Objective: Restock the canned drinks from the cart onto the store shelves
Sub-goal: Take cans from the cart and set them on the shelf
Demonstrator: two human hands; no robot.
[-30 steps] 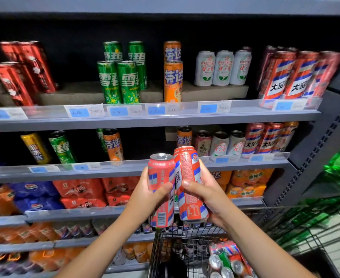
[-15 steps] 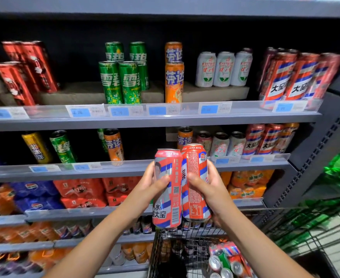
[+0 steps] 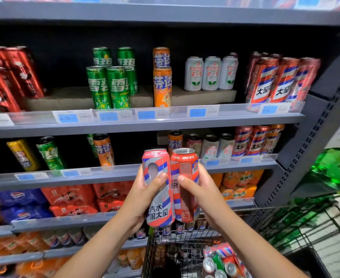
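L hand (image 3: 143, 199) gripping tall red-blue-silver striped aluminium can (image 3: 158, 189) | R hand (image 3: 202, 192) gripping matching second can (image 3: 185, 185), touching, above wire cart (image 3: 245, 217) front edge | step: lift to matching striped cans (image 3: 251, 140) at middle shelf right end, keep upright, labels forward

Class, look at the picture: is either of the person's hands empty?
No: the left hand grips one striped can and the right hand grips another striped can.

Left can (image 3: 158, 189) has turned (portrait now forward) in its grip.
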